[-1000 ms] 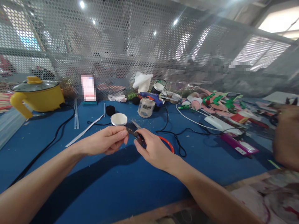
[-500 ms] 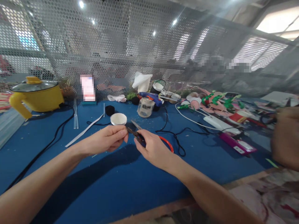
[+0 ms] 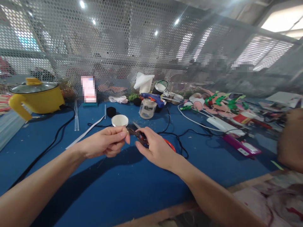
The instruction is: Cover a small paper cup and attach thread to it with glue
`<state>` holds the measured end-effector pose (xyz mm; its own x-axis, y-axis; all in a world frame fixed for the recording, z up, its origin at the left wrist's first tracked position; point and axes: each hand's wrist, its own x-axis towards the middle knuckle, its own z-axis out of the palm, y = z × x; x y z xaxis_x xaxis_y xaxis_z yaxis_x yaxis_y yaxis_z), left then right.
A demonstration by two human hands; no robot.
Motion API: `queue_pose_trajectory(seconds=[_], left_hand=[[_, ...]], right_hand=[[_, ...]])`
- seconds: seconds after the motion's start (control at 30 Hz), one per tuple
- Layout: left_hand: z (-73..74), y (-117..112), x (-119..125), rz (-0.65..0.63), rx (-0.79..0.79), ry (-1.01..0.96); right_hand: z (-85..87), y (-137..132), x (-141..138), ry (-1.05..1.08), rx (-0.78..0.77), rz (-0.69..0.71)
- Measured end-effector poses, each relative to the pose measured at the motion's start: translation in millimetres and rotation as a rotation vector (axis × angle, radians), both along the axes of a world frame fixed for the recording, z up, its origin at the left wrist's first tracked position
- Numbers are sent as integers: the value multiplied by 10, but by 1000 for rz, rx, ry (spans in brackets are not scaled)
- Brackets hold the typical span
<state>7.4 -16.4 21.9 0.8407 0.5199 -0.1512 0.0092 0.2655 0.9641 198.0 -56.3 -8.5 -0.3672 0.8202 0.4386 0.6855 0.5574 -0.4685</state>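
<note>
At far left, a yellow pot point(image 3: 47, 98) stands on the bench point(image 3: 113, 195). Right of it, a pale strip point(image 3: 86, 132) slants away from me, running behind my left forearm.

My left hand point(image 3: 106, 142) is in front of the cup point(image 3: 120, 120). Thumb and forefinger are pinched together, the other fingers curled under; anything between them is too small to identify.

The dark tool point(image 3: 133, 131) sits between my hands. Finding: its long axis runs obliquely, far-left end at my left fingertips, near-right end inside my right grip. Whether that far end touches the left fingertips or stops just short, I cannot tell. The right hand is the nearer one, since it has hold of the tool.

My right hand point(image 3: 157, 148) has its thumb and forefinger apart by the tool's thickness, gripping it; the palm hides the rest.

Beyond the tool, a bright blade point(image 3: 137, 125) points far-left. A red loop point(image 3: 170, 145) shows past my right knuckles. Both may belong to one pair of scissors; my hand covers any join.
</note>
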Motion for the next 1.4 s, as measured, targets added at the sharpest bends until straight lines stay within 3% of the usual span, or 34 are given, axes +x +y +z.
queue_pose_trajectory(seconds=[0.5,0.6,0.73,0.8,1.1,1.4], left_hand=[[-56,1,-9,-125,-188,-46],[-52,-11,4,-71,-92,-9],[-20,-39,52,103,152,68],[-17,-43,70,161,200,70],[-101,13,39,69,-124,-77],[-120,3,46,28,-123,-79]], right_hand=[[-13,-40,-23,-15,-15,19],[-13,-35,-32,-12,-15,-4],[-22,-17,-38,-19,-18,-56],[-27,-7,-37,-16,-9,-71],[-10,12,-20,-35,10,-25],[-19,-10,-31,-24,-40,-23]])
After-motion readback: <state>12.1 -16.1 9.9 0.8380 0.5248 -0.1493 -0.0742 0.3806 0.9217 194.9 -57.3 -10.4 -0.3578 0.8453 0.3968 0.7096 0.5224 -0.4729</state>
